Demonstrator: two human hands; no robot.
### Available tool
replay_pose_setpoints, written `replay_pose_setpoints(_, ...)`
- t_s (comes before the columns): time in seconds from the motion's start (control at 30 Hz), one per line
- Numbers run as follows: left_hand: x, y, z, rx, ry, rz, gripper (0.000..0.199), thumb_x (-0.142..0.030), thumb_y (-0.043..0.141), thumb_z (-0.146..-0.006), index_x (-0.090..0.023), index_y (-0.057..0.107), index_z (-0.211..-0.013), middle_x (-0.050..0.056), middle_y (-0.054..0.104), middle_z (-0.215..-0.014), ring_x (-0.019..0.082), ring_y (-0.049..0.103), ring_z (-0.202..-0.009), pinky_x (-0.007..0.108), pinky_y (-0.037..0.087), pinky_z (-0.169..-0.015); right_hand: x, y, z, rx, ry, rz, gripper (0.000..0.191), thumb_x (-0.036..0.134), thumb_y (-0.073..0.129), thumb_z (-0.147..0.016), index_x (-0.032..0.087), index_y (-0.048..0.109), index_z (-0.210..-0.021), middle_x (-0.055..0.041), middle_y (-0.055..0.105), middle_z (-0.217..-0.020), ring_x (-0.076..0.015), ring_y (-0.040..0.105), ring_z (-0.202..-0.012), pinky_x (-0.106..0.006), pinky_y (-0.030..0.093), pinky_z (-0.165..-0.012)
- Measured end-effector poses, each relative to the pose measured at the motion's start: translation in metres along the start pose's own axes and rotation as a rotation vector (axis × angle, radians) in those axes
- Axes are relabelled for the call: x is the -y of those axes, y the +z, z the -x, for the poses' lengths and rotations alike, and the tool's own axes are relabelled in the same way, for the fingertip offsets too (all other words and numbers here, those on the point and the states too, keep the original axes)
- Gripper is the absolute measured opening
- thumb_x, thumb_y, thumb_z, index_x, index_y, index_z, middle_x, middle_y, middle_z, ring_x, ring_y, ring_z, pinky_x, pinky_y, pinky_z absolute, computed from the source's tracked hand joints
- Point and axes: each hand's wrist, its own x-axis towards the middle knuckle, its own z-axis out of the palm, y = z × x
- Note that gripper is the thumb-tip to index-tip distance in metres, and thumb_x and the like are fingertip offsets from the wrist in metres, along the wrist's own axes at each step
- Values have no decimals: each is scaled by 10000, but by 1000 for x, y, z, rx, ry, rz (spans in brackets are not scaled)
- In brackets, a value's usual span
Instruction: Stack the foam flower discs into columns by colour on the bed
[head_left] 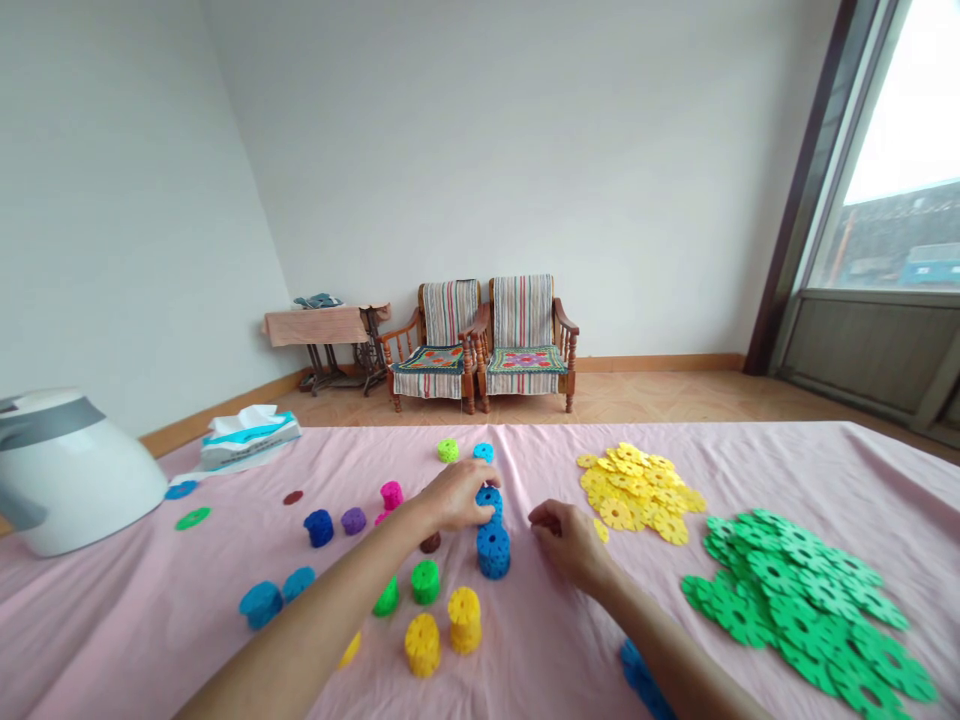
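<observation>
My left hand [459, 496] reaches to the middle of the table, thumb and fingers closed round a stack of blue notched discs [490, 497]. Just in front of it stands another blue disc stack [493, 552], upright. My right hand [571, 545] hovers or rests right of these stacks, its fingers curled in and nothing visible between them. Partly under my right forearm lie more blue discs [639, 675]. Near my left arm are yellow stacks [423, 645], green stacks [425, 581] and a brown stack [430, 542], partly hidden by the hand.
Loose yellow discs [634, 490] and green discs [806, 590] lie in piles at the right. Dark blue [319, 528], purple [353, 520] and pink stacks [391, 494] stand left. A kettle [82, 470] and tissue pack [250, 440] sit on the pink cloth [187, 620].
</observation>
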Motion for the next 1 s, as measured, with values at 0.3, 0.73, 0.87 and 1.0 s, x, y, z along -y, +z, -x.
replay_pose_setpoints(0.3,-78,-8,25,-80,12,126,149,-141,555,-771,-183,620,-898,21,621,-890,167,580,-842,256,442,-779,-14,-56,31,-71,4,-69,203,295,520,-743,174,666,-814,-48,715,-748,-188,656,-703,-281,483,-625)
replay_pose_setpoints(0.73,-163,78,35,128,205,285,435,-427,732,-702,-198,622,-1055,66,579,-1009,231,545,-932,291,455,-824,-47,-86,57,-273,121,-202,228,343,558,-727,165,668,-818,-90,736,-771,-215,692,-689,-316,531,-629)
replay_pose_setpoints(0.87,-166,84,31,144,169,264,403,-424,724,-697,-193,629,-1013,64,576,-964,234,543,-910,300,456,-815,-51,-83,56,-248,116,-199,219,334,558,-726,166,670,-811,-79,734,-746,-206,685,-656,-303,527,-605)
replay_pose_setpoints(1.0,-168,85,30,154,135,305,441,-372,729,-659,-197,601,-1044,61,571,-964,232,542,-907,296,462,-796,-52,-82,56,-230,112,-185,224,337,549,-728,167,669,-813,-72,733,-744,-199,682,-657,-293,522,-599)
